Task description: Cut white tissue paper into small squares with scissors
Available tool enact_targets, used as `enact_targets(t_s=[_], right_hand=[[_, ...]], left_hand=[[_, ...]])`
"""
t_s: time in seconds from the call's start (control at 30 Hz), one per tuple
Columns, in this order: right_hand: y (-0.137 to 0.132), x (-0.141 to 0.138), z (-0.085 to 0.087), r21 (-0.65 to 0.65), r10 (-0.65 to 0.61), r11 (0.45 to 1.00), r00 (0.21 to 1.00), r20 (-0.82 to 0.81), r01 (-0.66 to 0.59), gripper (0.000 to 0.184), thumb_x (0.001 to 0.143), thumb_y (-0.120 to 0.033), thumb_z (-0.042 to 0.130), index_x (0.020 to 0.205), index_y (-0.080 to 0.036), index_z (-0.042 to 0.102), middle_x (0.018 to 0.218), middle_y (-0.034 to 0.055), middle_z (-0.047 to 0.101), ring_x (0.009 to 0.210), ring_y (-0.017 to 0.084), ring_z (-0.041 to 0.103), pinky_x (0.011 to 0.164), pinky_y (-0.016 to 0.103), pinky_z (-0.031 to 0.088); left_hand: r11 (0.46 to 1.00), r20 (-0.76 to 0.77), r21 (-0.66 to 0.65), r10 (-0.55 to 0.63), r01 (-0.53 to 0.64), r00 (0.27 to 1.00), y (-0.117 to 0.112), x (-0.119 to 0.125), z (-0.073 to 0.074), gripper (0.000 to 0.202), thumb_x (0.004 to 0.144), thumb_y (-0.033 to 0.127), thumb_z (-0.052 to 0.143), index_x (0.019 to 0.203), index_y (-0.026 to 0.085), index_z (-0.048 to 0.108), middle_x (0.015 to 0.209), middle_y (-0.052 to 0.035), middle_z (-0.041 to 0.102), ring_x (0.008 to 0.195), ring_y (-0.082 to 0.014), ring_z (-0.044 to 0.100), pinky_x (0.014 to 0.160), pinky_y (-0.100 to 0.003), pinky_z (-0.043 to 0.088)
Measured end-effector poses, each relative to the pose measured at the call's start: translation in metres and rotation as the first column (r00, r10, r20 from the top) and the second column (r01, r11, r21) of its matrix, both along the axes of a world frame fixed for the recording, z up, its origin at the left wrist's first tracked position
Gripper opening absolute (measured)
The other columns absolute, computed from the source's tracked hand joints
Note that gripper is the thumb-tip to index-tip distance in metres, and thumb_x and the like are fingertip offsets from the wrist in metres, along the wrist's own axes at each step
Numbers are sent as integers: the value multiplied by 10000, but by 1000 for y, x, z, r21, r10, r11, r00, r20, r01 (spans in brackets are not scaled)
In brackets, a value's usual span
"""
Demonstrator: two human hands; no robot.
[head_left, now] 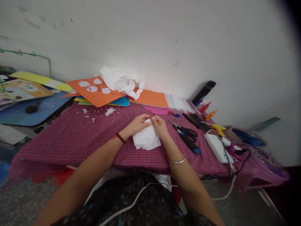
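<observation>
Left hand (138,124) and right hand (161,127) pinch a creased white paper sheet (147,138) (seemingly working its edge); even tension seems needed next.

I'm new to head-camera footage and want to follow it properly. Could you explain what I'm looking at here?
There is one picture, taken by a camera on the person's head, looking forward and down, so the arms reach away from you. No robot is involved: you see the wearer's own left hand, with a dark bracelet at the wrist, and right hand. Together they pinch the top edge of a piece of thin white paper. On the checked tablecloth, scissors and a cutter lie to the right; paper scraps and an orange sheet with white blotches lie to the left.
</observation>
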State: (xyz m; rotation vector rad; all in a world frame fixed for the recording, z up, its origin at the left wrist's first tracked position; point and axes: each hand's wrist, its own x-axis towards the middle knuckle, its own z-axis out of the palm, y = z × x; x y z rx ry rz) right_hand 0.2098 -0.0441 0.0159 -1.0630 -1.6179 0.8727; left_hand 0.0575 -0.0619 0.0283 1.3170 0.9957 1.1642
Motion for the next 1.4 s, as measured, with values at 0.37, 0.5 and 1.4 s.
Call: enact_targets(t_s=[0.37,0.5,1.4], right_hand=[[9,18,1,56,-202,975,959,-199,217,344,879,-495,524,678,-234,424,613,-60,353,567,123,311,526,256,263],[6,16,2,52,-161,982,956,-246,179,381,875,-542,546,682,-233,434,608,-62,341,546,116,303,514,250,268],[2,4,7,171,-323,918,924,-205,359,280,882,-438,489,698,-227,466,632,-48,425,620,138,404,587,269,325]], left_hand=[[882,77,-30,471,-470,879,34,-48,0,140,867,275,618,767,194,564,615,40,539,488,-104,463,513,-222,388],[961,98,-139,253,-238,962,19,-20,-7,318,824,476,695,887,169,639,840,-59,693,622,-146,632,556,-256,486],[872,203,275,361,-406,910,3,10,0,134,847,137,595,770,193,500,663,51,496,591,-96,451,578,-219,356]])
